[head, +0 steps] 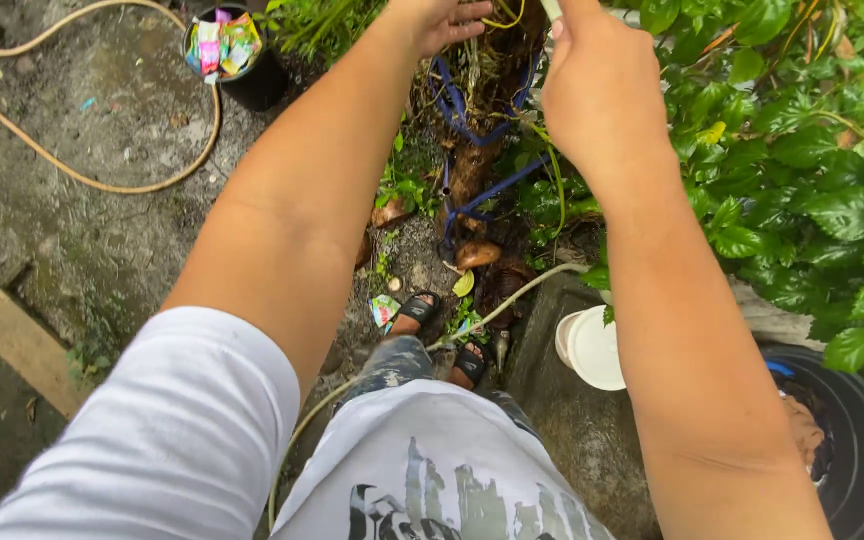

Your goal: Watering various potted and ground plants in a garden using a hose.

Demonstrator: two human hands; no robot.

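- Left hand (437,20): raised at top edge of view, fingers (467,28) loosely curled, resting on the upper part of the brown plant stem (472,165). Partly cropped by the frame; cannot tell whether it actually has hold of anything.
- Right hand (597,95): closed in a fist, seen from the back, around a thin pale object (550,8) that sticks up out of the fist and runs off the top edge. Too little visible to say what it is.
- Plant stem: upright between the two forearms, rooted in the dirt just ahead of the person's feet. Blue cord (477,135) looped around it, crossing over itself, one strand running diagonally down to the base.
- Thin yellow-green tendrils hang by the stem near the right hand.
- Dense green leafy shrub (802,170) fills the right side, just beside the right forearm.
- Feet in black sandals (417,312) on wet ground, near the stem base.
- Tan hose (102,185) curves across the muddy ground at left; another length passes by the feet.
- Black pot with coloured wrappers (224,45) at top left.
- White lid (592,348) and dark bucket (857,440) at lower right.
- Wooden plank (27,350) at left.
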